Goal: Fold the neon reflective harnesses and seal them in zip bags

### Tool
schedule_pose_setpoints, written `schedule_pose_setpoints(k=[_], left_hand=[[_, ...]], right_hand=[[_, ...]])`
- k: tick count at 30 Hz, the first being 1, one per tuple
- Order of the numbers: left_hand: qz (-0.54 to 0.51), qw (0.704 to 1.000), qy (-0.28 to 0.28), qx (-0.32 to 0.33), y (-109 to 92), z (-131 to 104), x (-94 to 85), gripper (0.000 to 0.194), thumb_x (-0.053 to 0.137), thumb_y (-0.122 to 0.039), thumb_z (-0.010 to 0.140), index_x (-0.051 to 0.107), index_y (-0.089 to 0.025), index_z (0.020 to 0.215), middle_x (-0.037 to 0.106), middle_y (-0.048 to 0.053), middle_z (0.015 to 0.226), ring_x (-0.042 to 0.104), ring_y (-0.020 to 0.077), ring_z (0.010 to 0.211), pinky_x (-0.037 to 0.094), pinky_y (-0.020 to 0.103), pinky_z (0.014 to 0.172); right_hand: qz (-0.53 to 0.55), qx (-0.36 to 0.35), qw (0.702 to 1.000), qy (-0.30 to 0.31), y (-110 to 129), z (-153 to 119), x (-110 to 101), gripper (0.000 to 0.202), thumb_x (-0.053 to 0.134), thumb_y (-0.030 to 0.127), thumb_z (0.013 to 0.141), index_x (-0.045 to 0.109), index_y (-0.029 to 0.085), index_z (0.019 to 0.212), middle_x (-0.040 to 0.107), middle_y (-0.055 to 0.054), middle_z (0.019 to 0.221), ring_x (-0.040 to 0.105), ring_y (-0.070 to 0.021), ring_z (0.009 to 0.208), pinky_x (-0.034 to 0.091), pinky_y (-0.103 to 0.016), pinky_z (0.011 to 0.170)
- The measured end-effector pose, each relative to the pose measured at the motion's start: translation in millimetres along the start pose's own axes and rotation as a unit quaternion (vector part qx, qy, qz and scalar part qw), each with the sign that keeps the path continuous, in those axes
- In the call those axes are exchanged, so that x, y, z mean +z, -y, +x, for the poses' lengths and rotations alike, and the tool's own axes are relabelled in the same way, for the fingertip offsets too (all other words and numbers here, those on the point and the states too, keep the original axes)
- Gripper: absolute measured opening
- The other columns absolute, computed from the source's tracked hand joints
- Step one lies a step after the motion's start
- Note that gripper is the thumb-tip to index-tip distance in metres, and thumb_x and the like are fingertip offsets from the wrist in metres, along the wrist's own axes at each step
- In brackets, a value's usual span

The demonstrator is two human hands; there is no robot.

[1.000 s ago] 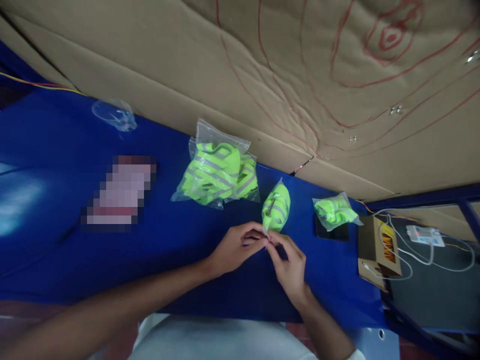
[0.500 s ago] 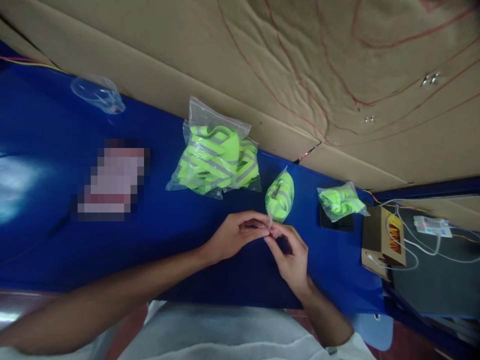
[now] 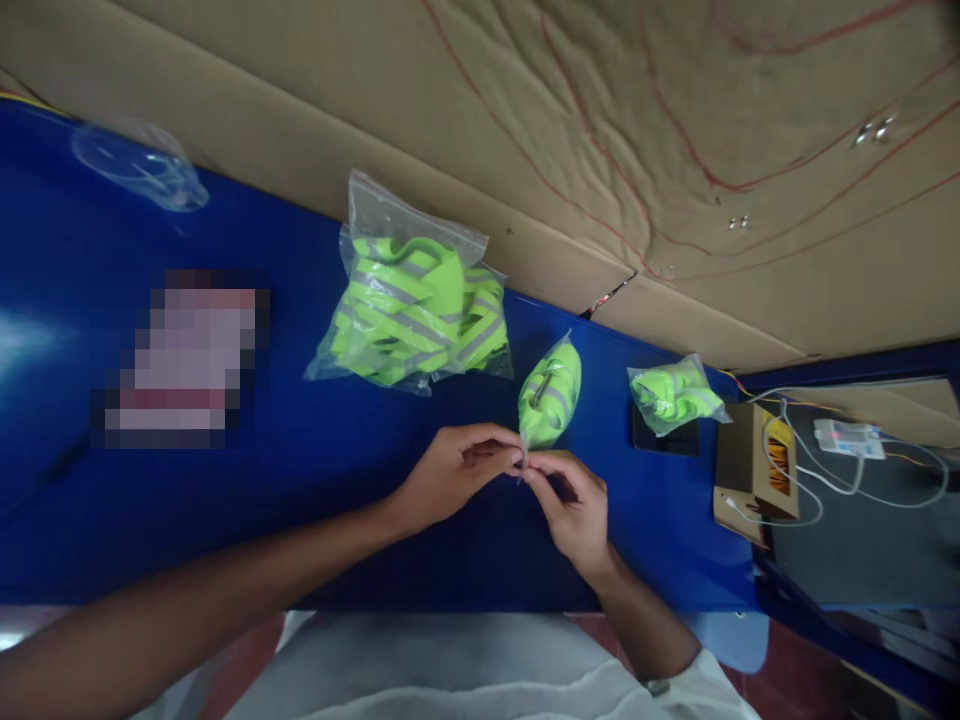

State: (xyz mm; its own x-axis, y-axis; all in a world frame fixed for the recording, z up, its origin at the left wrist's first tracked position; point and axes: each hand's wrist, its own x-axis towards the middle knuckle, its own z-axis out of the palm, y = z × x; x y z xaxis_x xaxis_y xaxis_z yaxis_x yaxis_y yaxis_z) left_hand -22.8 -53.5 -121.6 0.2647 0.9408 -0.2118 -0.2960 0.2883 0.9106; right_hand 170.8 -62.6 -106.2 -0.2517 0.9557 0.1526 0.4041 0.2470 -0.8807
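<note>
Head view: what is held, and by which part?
The left hand and right hand pinch the clear bag of yellow-green strap at its near end.

Blue tbl (image 3: 465,570): big strap bags (image 3: 405,310) mid, clr plastic (image 3: 161,175) + pixelated item (image 3: 184,350) L, blk flat item (image 3: 684,441) R.

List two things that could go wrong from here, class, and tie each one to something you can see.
1. The left hand and right hand pinch only the near end of the middle bag, with their fingertips, so the thin plastic might slip or tear.
2. The small bag on the right seems to lie partly over a dark flat object; a bump could make it slide.
</note>
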Motion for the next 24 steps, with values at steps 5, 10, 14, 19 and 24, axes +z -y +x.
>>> schedule_pose_setpoints(k=[5,10,14,19,24], left_hand=[[0.038,0.999,0.003,0.012,2.4,-3.8,2.5,0.024,0.082,-0.034,0.082,0.073,-0.016,0.096,0.078,0.005,0.095,0.076,0.0189,0.092,0.062,0.027,0.087],[0.192,0.977,-0.015,0.095,3.1,-7.8,4.2,0.010,0.068,-0.028,0.093,0.071,-0.020,0.098,0.075,0.001,0.093,0.074,0.0141,0.086,0.060,0.021,0.082],[0.263,0.951,-0.005,0.161,1.7,-7.3,4.8,0.010,0.062,-0.024,0.096,0.071,-0.021,0.097,0.073,0.000,0.091,0.073,0.0119,0.083,0.058,0.018,0.078],[0.284,0.948,-0.032,0.139,1.8,-3.9,4.8,0.014,0.059,-0.022,0.094,0.068,-0.019,0.084,0.070,-0.002,0.077,0.070,0.0106,0.070,0.052,0.017,0.065],[0.246,0.964,-0.027,0.093,0.4,-2.8,8.7,0.009,0.062,-0.021,0.087,0.069,-0.018,0.082,0.074,-0.001,0.079,0.071,0.0128,0.073,0.052,0.019,0.068]], right_hand=[[-0.005,0.000,1.000,-0.009,4.0,1.2,0.3,0.013,0.072,0.018,0.092,0.076,0.025,0.103,0.079,-0.002,0.095,0.076,-0.0171,0.087,0.062,-0.029,0.083],[-0.003,-0.021,1.000,-0.010,5.6,1.1,5.5,0.012,0.069,0.017,0.092,0.074,0.023,0.100,0.079,-0.001,0.092,0.076,-0.0150,0.083,0.061,-0.024,0.078],[-0.031,-0.036,0.998,-0.041,3.5,0.8,7.5,0.008,0.066,0.016,0.092,0.071,0.022,0.093,0.076,0.000,0.085,0.073,-0.0130,0.077,0.057,-0.022,0.073],[-0.174,-0.104,0.979,-0.013,-2.2,0.1,8.3,0.003,0.067,0.021,0.094,0.066,0.022,0.096,0.073,-0.001,0.084,0.068,-0.0154,0.074,0.052,-0.027,0.073],[-0.234,-0.170,0.957,0.000,-2.3,1.0,2.5,0.009,0.061,0.014,0.097,0.061,0.022,0.094,0.071,0.000,0.081,0.066,-0.0156,0.073,0.047,-0.029,0.074]])
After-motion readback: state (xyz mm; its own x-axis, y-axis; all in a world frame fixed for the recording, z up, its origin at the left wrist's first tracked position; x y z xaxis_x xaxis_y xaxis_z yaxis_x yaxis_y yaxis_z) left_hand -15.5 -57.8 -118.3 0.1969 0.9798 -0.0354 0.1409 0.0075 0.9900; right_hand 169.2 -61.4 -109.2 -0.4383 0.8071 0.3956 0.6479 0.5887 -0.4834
